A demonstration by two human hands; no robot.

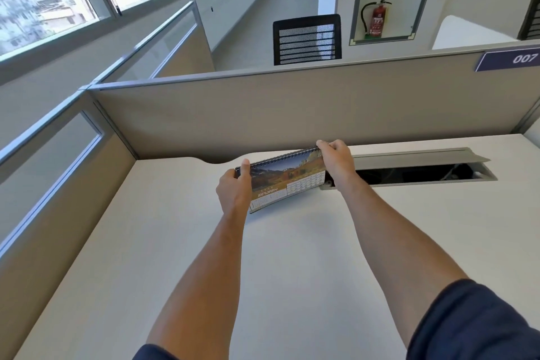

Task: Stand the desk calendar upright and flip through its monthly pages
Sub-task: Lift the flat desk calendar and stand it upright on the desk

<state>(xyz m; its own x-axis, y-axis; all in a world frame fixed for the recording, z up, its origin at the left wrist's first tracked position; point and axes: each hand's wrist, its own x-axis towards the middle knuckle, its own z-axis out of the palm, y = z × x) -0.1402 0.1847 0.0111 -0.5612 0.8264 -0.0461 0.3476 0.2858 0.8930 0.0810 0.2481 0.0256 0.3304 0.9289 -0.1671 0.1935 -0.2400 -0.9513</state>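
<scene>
A spiral-bound desk calendar [287, 180] stands tilted on the white desk [292, 257], its long edge slanting up to the right. Its front page shows a mountain landscape, the word JANUARY and a date grid. My left hand [235, 188] grips the calendar's left end, thumb over the spiral edge. My right hand [336, 159] holds the upper right corner at the binding. The calendar's back and stand are hidden from me.
An open cable tray [423, 171] with a raised grey lid is set into the desk just right of the calendar. Beige cubicle partitions [292, 108] wall the desk at the back and left. A black office chair [306, 38] stands beyond the partition.
</scene>
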